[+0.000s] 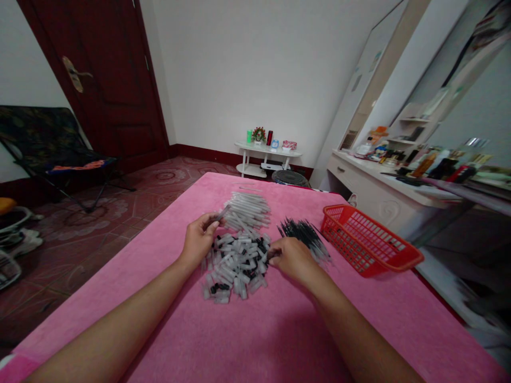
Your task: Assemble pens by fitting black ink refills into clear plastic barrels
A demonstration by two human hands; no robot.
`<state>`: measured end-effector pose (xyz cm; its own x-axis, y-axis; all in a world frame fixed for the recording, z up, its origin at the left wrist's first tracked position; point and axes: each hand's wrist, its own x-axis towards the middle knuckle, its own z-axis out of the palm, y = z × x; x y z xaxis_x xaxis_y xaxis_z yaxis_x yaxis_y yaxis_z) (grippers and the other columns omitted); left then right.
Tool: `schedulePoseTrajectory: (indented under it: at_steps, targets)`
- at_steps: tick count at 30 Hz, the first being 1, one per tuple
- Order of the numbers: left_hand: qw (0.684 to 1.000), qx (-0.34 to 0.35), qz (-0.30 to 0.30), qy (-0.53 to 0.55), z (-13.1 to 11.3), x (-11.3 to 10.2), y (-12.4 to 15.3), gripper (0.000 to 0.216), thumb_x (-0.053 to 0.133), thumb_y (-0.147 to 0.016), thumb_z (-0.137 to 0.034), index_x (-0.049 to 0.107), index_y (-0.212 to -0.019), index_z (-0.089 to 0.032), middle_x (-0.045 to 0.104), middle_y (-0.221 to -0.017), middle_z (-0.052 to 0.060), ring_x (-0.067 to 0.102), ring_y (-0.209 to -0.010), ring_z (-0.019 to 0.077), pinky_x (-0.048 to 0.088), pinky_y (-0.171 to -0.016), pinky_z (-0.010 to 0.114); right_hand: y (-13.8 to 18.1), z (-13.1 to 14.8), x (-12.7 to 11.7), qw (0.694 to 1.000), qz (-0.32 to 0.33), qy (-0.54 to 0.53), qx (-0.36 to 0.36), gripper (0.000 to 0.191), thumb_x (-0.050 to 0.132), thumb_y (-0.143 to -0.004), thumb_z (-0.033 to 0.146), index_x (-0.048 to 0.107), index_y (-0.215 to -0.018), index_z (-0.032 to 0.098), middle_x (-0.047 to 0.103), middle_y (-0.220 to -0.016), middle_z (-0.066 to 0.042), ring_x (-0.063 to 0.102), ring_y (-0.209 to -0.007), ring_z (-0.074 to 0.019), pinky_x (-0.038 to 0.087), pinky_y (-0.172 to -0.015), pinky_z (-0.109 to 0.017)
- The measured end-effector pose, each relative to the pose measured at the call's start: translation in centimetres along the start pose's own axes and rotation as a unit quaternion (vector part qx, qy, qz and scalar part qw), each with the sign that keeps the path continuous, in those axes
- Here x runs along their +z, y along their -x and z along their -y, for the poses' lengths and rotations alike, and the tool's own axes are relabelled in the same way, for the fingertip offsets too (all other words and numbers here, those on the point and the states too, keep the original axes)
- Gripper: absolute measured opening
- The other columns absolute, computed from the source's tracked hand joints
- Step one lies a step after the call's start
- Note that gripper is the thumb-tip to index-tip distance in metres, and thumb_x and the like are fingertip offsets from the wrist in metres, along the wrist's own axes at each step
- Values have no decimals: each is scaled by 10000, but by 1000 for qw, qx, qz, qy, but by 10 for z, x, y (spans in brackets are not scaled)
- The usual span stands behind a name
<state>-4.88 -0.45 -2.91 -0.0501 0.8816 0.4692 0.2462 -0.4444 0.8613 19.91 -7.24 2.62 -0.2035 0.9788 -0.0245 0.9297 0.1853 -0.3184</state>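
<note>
My left hand (200, 236) pinches a slim, clear pen barrel (223, 213) by its lower end, left of the piles. A heap of clear and black pen caps (237, 260) lies between my hands. Behind it, clear pen barrels (249, 207) are stacked side by side. My right hand (293, 258) is at the heap's right edge with its fingers curled together; what they pinch is too small and dark to make out. Just beyond that hand, a bundle of black-tipped pens or refills (303, 231) is partly covered by it.
A red plastic basket (367, 242) stands at the right of the pink cloth-covered table (207, 340). A dresser with bottles (399, 170) is further right. A small white stand (267, 151) is by the far wall, a folding chair (51, 143) at left.
</note>
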Motion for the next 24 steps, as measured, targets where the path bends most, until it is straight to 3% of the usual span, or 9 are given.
schedulePoseTrajectory:
  at_steps: [7, 12, 18, 21, 24]
  targets:
    - [999, 18, 32, -32, -7, 1, 2, 202, 492, -815, -228, 642, -919, -141, 705, -877, 56, 649, -855, 184, 494, -829, 317, 3, 7, 5, 997, 10, 79, 8, 199, 693, -699, 263, 745, -889, 292, 735, -903, -6, 658, -878, -184, 398, -655, -220]
    - [992, 54, 53, -99, -2, 1, 5, 224, 482, -811, -194, 649, -954, -150, 707, -899, 52, 649, -850, 181, 500, -798, 303, 4, 9, 3, 993, 18, 119, 5, 134, 651, -724, 232, 742, -823, 245, 726, -844, -46, 658, -828, -198, 390, -642, -233]
    - [961, 144, 119, -204, 3, 1, 8, 252, 461, -836, -178, 662, -988, -186, 705, -947, 53, 646, -879, 186, 488, -800, 298, 3, -1, -9, 995, 16, 102, 2, 90, 656, -703, 243, 713, -772, 247, 711, -794, -14, 647, -754, -172, 331, -573, -232]
    - [952, 157, 138, -224, 0, 1, 9, 261, 453, -840, -163, 659, -999, -181, 705, -931, 56, 648, -870, 191, 489, -782, 297, 4, 1, -9, 993, 56, 104, -3, 146, 711, -659, 305, 715, -795, 251, 707, -799, -12, 639, -742, -170, 324, -562, -231]
    - [950, 154, 143, -231, -3, 1, 9, 263, 456, -834, -146, 657, -1000, -182, 706, -933, 54, 649, -875, 192, 488, -777, 293, 5, 7, -4, 992, 59, 116, -7, 156, 689, -664, 243, 721, -816, 257, 710, -815, -15, 641, -779, -178, 336, -584, -227]
